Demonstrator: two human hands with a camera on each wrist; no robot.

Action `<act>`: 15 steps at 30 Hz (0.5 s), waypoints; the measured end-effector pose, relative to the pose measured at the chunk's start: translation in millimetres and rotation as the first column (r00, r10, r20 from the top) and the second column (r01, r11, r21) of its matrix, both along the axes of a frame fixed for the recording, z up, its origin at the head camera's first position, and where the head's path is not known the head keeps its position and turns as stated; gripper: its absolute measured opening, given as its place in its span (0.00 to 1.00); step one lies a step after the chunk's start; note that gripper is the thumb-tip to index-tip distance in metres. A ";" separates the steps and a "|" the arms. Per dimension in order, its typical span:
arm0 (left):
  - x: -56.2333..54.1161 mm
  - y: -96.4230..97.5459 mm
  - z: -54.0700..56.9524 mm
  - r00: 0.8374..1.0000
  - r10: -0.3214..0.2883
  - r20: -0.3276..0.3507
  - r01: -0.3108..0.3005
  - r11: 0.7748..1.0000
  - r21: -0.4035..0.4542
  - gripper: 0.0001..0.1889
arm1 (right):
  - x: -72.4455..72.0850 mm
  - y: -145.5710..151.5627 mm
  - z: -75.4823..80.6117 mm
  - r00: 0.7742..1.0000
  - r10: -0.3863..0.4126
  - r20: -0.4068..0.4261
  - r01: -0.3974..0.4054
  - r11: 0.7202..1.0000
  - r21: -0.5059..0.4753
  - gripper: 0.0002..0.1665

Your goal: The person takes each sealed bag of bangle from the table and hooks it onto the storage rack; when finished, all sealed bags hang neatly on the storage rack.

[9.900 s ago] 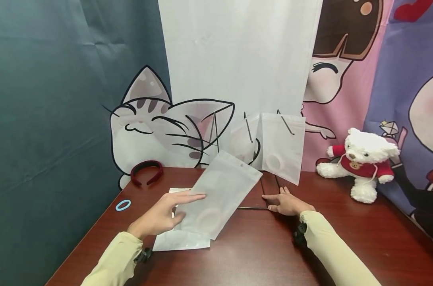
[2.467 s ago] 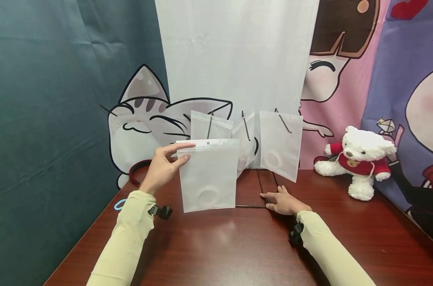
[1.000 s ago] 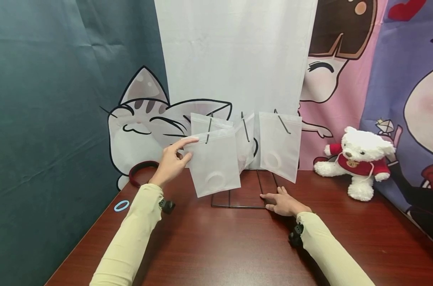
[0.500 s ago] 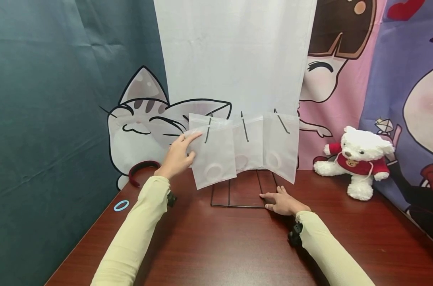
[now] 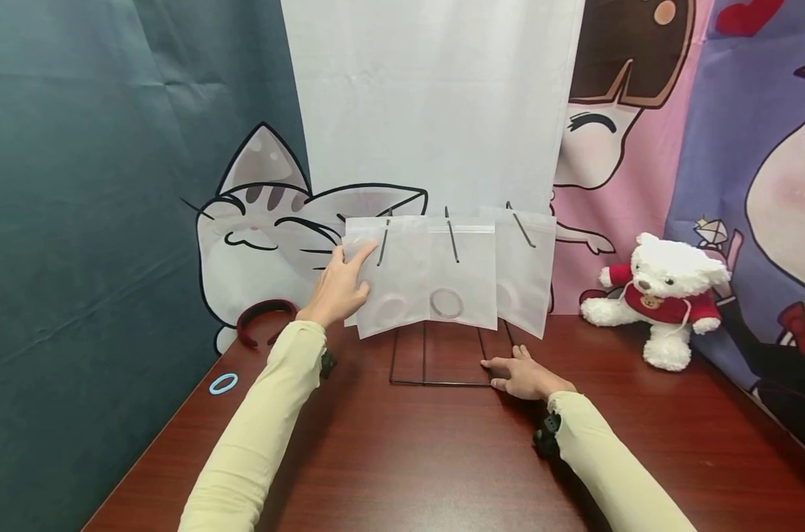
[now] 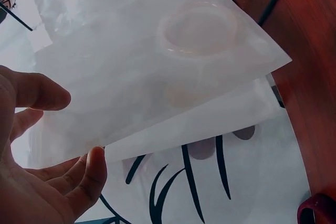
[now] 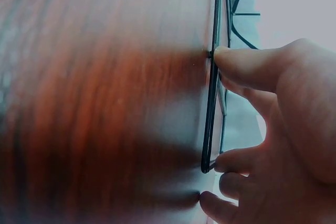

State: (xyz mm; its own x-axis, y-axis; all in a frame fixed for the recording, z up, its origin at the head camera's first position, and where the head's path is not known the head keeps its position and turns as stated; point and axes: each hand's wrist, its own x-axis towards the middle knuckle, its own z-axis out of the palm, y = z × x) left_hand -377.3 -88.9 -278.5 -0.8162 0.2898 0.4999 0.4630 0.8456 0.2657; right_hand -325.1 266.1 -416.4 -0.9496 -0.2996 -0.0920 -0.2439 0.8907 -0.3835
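Observation:
A black wire rack (image 5: 439,383) stands on the table, with hooks carrying several frosted white zip bags, each showing a ring shape inside. On the left hook hangs the front bag (image 5: 402,284), with another bag's edge behind it. My left hand (image 5: 339,292) is at this bag's upper left edge; its index finger reaches toward the hook and its thumb stands apart. The left wrist view shows the bag (image 6: 131,87) passing beside the loosely bent fingers. My right hand (image 5: 527,375) rests on the rack's base, thumb tip (image 7: 223,56) touching the wire.
A middle bag (image 5: 465,273) and a right bag (image 5: 535,281) hang alongside. A dark red headband (image 5: 243,325) and a light blue ring (image 5: 224,383) lie on the left of the table (image 5: 429,458). A white teddy bear (image 5: 668,303) sits at the right.
The left hand lifted the bag from the table and brought it to the left hook, where it now hangs. The middle bag swung to face forward. The right hand stayed on the base.

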 end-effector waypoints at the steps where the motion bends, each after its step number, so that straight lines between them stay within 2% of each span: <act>1: -0.1 -0.5 -0.9 1.000 0.001 0.006 -0.001 1.000 -0.002 0.39 | 0.2 -0.3 0.0 1.000 -0.002 0.002 0.002 1.000 -0.001 0.27; 4: 0.3 -3.4 -6.3 1.000 0.002 0.018 -0.002 1.000 -0.006 0.39 | 1.0 -1.1 0.1 1.000 -0.005 0.002 0.005 1.000 -0.006 0.27; 7: 2.4 -9.0 -16.3 0.999 0.001 0.033 -0.001 1.000 -0.006 0.38 | 1.7 -2.2 0.4 1.000 -0.005 -0.002 0.005 1.000 -0.015 0.27; 11: 8.0 -19.0 -37.7 0.998 0.013 0.057 -0.013 1.000 -0.005 0.37 | 2.1 -3.7 0.7 1.000 0.000 0.001 0.000 1.000 -0.024 0.27; 15: 18.7 -26.8 -64.4 0.997 0.053 0.060 -0.052 0.998 -0.017 0.33 | 1.4 -4.5 0.4 1.000 0.003 0.002 -0.003 1.000 -0.017 0.27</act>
State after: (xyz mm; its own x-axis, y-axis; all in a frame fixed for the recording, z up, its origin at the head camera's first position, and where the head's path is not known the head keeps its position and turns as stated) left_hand -358.6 -115.6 -342.9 -0.8592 0.2530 0.4447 0.4012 0.8725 0.2787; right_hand -323.8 261.7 -415.9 -0.9484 -0.3044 -0.0882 -0.2463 0.8831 -0.3994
